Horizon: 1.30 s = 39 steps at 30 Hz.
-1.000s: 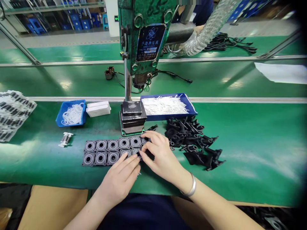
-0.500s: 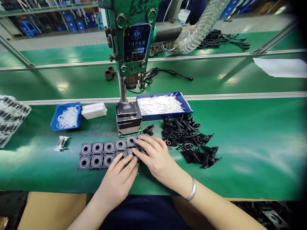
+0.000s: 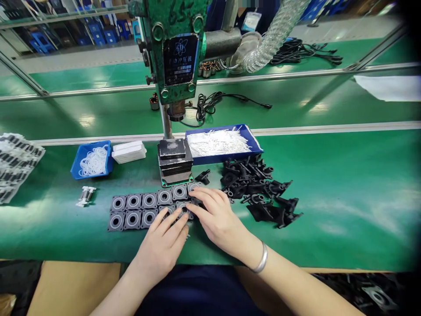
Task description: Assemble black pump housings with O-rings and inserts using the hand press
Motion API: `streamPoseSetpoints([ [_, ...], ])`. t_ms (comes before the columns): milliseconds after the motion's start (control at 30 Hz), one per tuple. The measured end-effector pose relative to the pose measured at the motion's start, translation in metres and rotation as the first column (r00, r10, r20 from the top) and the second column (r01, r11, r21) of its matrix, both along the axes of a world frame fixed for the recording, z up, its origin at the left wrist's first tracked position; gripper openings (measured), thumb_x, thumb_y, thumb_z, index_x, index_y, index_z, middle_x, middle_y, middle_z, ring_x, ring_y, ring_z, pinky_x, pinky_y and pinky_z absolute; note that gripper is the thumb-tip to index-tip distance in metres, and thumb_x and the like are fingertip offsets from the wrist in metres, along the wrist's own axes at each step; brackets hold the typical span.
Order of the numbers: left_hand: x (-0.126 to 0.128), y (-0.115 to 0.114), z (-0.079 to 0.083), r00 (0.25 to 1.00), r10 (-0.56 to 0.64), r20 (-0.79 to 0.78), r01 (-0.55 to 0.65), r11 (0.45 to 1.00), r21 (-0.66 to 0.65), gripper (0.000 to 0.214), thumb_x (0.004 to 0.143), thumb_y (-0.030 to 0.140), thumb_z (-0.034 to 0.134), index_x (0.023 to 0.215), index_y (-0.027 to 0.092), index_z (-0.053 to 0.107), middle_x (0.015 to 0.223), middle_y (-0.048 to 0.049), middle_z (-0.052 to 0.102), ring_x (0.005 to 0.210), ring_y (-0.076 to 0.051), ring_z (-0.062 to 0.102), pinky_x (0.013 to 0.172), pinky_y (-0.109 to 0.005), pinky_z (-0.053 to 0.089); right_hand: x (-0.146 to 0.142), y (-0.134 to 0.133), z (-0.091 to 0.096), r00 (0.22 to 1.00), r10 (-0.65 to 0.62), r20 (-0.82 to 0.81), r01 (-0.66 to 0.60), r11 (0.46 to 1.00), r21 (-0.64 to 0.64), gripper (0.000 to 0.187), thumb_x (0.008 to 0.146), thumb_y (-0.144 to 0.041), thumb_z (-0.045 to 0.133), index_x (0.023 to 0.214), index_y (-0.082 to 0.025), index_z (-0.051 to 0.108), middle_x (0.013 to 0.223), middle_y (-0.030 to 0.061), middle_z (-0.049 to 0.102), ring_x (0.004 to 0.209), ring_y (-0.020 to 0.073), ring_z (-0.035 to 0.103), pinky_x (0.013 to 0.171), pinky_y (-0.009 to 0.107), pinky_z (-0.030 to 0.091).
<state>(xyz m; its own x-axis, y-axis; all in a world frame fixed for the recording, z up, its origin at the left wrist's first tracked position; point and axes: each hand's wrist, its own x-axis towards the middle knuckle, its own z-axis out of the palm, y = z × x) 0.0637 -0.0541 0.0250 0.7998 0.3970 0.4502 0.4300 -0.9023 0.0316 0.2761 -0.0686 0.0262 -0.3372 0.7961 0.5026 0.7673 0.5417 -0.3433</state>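
Note:
Two rows of black square plates (image 3: pixel 133 202), each with a round hole and a pale ring, lie side by side on the green bench. My left hand (image 3: pixel 161 243) rests with outstretched fingers over the front row, its fingertips on plates toward the right end. From the right, my right hand (image 3: pixel 219 217) reaches over the same end, fingers extended and touching plates of both rows. The plates beneath my fingers are partly hidden. Just behind the rows stands a stack of dark metal blocks (image 3: pixel 175 160), with a small loose black plastic part (image 3: pixel 203 177) to its right.
A green press (image 3: pixel 177 48) rises above the blocks. Black plastic parts (image 3: pixel 248 180) are heaped on the right. Behind stand a blue tray (image 3: pixel 226 159) of white strips, a blue bin (image 3: pixel 79 169) of white rings and a white box (image 3: pixel 129 152). A small white-ended part (image 3: pixel 86 196) lies left.
The view has shifted slightly. My right fingertips have drawn back a little to the right, showing more of the plates near them. My left hand stays nearly in place.

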Motion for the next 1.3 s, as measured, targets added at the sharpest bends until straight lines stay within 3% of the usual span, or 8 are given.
streamPoseSetpoints([
  [200, 0.002, 0.0, 0.003, 0.999, 0.014, 0.052, -0.013, 1.0, -0.028, 0.026, 0.097, 0.007, 0.046, 0.107, 0.012, 0.069, 0.12, -0.0103, 0.072, 0.118, -0.025, 0.062, 0.111, -0.048, 0.043, 0.003, -0.004, 0.0, 0.999, 0.023, -0.032, -0.022, 0.999, 0.034, 0.03, 0.095, -0.004, 0.044, 0.115, -0.014, 0.064, 0.119, 0.0148, 0.064, 0.119, 0.027, 0.054, 0.097, 0.048, 0.044],
  [367, 0.001, 0.004, 0.017, 0.951, 0.151, 0.269, -0.071, 0.956, -0.286, 0.022, 0.095, 0.009, 0.052, 0.11, 0.016, 0.068, 0.111, -0.0107, 0.072, 0.105, -0.019, 0.067, 0.094, -0.035, 0.055, 0.014, -0.001, 0.018, 0.975, -0.094, -0.201, 0.09, 0.996, -0.029, 0.03, 0.096, -0.007, 0.045, 0.118, -0.021, 0.061, 0.124, 0.0134, 0.06, 0.12, 0.0262, 0.054, 0.097, 0.048, 0.044],
  [500, 0.004, 0.007, 0.024, 0.903, 0.268, 0.336, -0.073, 0.866, -0.494, 0.016, 0.095, 0.015, 0.057, 0.106, 0.019, 0.069, 0.096, -0.0052, 0.074, 0.091, -0.015, 0.07, 0.083, -0.024, 0.058, 0.009, -0.005, 0.027, 0.938, 0.005, -0.347, -0.084, 0.973, -0.213, 0.009, 0.095, -0.024, 0.06, 0.105, -0.022, 0.062, 0.125, 0.0115, 0.057, 0.122, 0.0256, 0.053, 0.1, 0.044, 0.046],
  [633, 0.006, 0.006, 0.023, 0.901, 0.288, 0.324, -0.08, 0.845, -0.528, 0.017, 0.096, 0.02, 0.058, 0.107, 0.021, 0.071, 0.096, -0.0026, 0.077, 0.089, -0.014, 0.072, 0.081, -0.023, 0.059, 0.0, -0.008, 0.024, 0.889, 0.022, -0.458, -0.175, 0.939, -0.295, 0.005, 0.095, -0.022, 0.061, 0.091, -0.022, 0.061, 0.124, 0.0094, 0.057, 0.121, 0.023, 0.054, 0.103, 0.042, 0.046],
  [800, 0.0, 0.005, 0.02, 0.903, 0.298, 0.31, -0.105, 0.853, -0.512, 0.022, 0.097, 0.018, 0.056, 0.114, 0.022, 0.069, 0.091, 0.0004, 0.079, 0.084, -0.012, 0.073, 0.076, -0.02, 0.059, 0.016, -0.002, 0.021, 0.844, -0.097, -0.527, -0.088, 0.945, -0.316, 0.011, 0.095, -0.021, 0.061, 0.084, -0.021, 0.062, 0.119, 0.0089, 0.059, 0.116, 0.022, 0.056, 0.1, 0.039, 0.047],
  [967, 0.003, 0.009, 0.013, 0.938, 0.15, 0.312, -0.06, 0.959, -0.278, 0.024, 0.095, 0.009, 0.054, 0.114, 0.014, 0.067, 0.108, -0.0089, 0.075, 0.104, -0.016, 0.071, 0.096, -0.028, 0.057, 0.029, 0.005, 0.008, 0.905, -0.223, -0.361, 0.09, 0.933, -0.349, 0.012, 0.093, -0.021, 0.06, 0.081, -0.02, 0.063, 0.113, 0.0101, 0.059, 0.111, 0.0257, 0.056, 0.097, 0.047, 0.047],
  [1100, 0.02, 0.01, 0.004, 0.982, -0.089, 0.168, 0.108, 0.989, -0.102, 0.025, 0.097, 0.006, 0.048, 0.115, 0.008, 0.065, 0.121, -0.0161, 0.071, 0.127, -0.026, 0.059, 0.108, -0.048, 0.05, 0.023, 0.006, 0.0, 0.916, -0.227, -0.331, 0.12, 0.941, -0.316, 0.01, 0.092, -0.019, 0.06, 0.082, -0.02, 0.062, 0.112, 0.0105, 0.058, 0.114, 0.0266, 0.054, 0.099, 0.049, 0.046],
  [1300, 0.033, 0.013, 0.0, 0.989, -0.138, 0.045, 0.138, 0.99, -0.006, 0.023, 0.097, 0.008, 0.047, 0.109, 0.007, 0.067, 0.121, -0.0176, 0.07, 0.126, -0.028, 0.06, 0.106, -0.051, 0.052, 0.02, 0.009, -0.003, 0.853, -0.223, -0.471, 0.043, 0.931, -0.362, 0.005, 0.094, -0.018, 0.056, 0.089, -0.019, 0.058, 0.109, 0.0089, 0.056, 0.087, 0.0166, 0.06, 0.078, 0.033, 0.055],
])
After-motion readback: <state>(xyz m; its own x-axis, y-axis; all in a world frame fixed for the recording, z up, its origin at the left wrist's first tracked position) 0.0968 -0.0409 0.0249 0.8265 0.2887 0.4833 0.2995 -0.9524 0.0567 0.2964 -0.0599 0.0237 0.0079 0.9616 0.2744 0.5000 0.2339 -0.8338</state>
